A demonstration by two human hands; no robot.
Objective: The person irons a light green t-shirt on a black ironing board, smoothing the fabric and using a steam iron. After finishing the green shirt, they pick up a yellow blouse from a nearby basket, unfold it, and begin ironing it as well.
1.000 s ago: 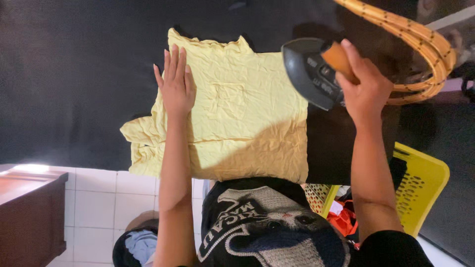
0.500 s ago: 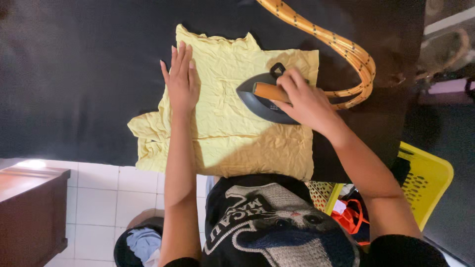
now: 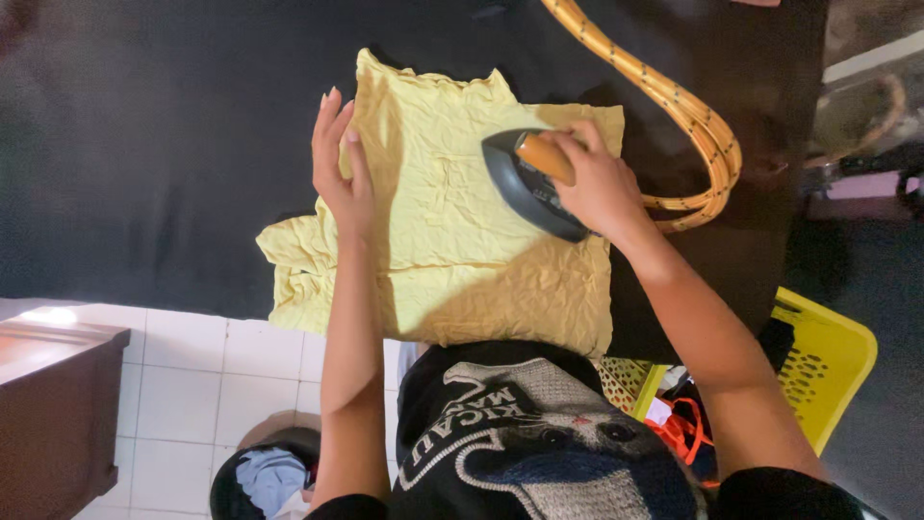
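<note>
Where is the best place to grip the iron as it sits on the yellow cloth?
Grip the iron by its orange handle, coming from above, as the right hand does. The handle runs along the top, and the flat underside faces the yellow cloth.

Your right hand (image 3: 602, 183) has brought the dark iron (image 3: 529, 183) down from beside the yellow garment (image 3: 452, 260) onto its wrinkled middle. The braided cord (image 3: 674, 96) has trailed in after it, looping closer to the cloth's edge
</note>
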